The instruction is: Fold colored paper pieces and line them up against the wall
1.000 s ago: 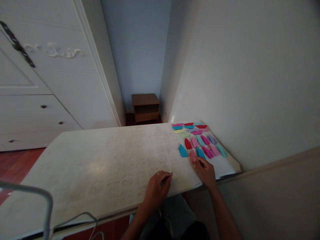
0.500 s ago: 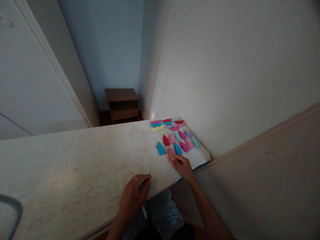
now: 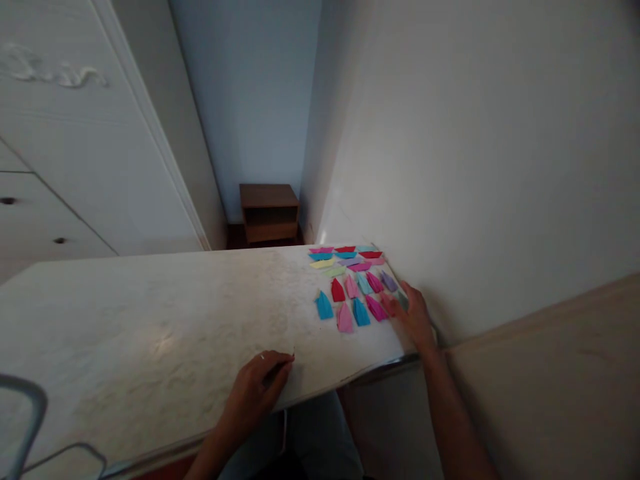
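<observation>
My left hand rests near the front edge of the table, thumb and forefinger pinched together. A tiny dark tip shows at the fingertips, too small to name. On the right, my right hand reaches over the coloured folded pieces, fingers apart, touching or just above a pink one and a pale green one. Whether these pieces are paper or cloth I cannot tell. Pointed ones stand out nearby: a blue piece, a red piece and a pink piece. Behind them lie flat strips, among them a yellow strip.
The long pale table runs leftward from the wall at my right. A curved grey metal bar rises at the lower left. Beyond the table stand a white cabinet and a low brown nightstand.
My right hand has left the front pink piece, moved right to the pieces near the wall and spread its fingers. My left hand keeps its pinch. The camera view has shifted.
</observation>
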Action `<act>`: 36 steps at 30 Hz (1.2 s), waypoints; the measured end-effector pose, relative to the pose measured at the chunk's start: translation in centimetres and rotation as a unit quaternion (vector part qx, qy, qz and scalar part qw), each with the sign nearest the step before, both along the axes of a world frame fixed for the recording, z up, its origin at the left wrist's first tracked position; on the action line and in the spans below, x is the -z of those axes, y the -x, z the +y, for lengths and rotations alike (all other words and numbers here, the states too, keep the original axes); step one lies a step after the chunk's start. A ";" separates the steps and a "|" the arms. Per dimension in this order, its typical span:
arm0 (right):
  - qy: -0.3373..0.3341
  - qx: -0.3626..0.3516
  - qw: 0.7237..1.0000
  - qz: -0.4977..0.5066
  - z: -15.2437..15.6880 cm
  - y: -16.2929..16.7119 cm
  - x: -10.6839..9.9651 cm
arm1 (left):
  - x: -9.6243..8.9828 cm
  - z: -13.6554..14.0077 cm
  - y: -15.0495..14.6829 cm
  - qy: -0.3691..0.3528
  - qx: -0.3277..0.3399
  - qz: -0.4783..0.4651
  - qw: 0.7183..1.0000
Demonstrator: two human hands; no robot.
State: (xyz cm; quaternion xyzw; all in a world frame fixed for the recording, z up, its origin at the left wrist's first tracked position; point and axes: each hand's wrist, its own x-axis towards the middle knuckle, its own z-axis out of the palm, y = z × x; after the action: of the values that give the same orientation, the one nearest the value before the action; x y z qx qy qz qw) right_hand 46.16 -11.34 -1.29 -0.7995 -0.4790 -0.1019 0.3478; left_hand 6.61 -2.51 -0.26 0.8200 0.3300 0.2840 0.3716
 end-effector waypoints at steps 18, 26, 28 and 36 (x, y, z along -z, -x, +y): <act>0.143 -0.096 0.980 -0.101 4.4 5.5 1.4 | -2.1 1.9 -14.1 -0.158 0.030 0.214 0.963; 0.108 -0.133 0.981 -0.094 4.3 8.4 1.6 | -0.4 0.8 -13.3 -0.179 0.036 0.231 0.956; 0.095 -0.146 0.981 -0.083 4.5 9.6 1.7 | 0.0 0.9 -11.8 -0.192 0.029 0.225 0.955; 0.080 -0.205 0.974 -0.057 6.4 15.8 1.7 | 0.9 1.8 -5.6 -0.221 -0.015 0.228 0.948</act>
State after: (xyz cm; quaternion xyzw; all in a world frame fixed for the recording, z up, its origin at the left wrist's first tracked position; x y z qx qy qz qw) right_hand 30.38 -4.93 -2.98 -0.7027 -0.6582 -0.0353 0.2679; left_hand 12.24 -0.69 -1.12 0.9194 0.3469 0.1613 0.0913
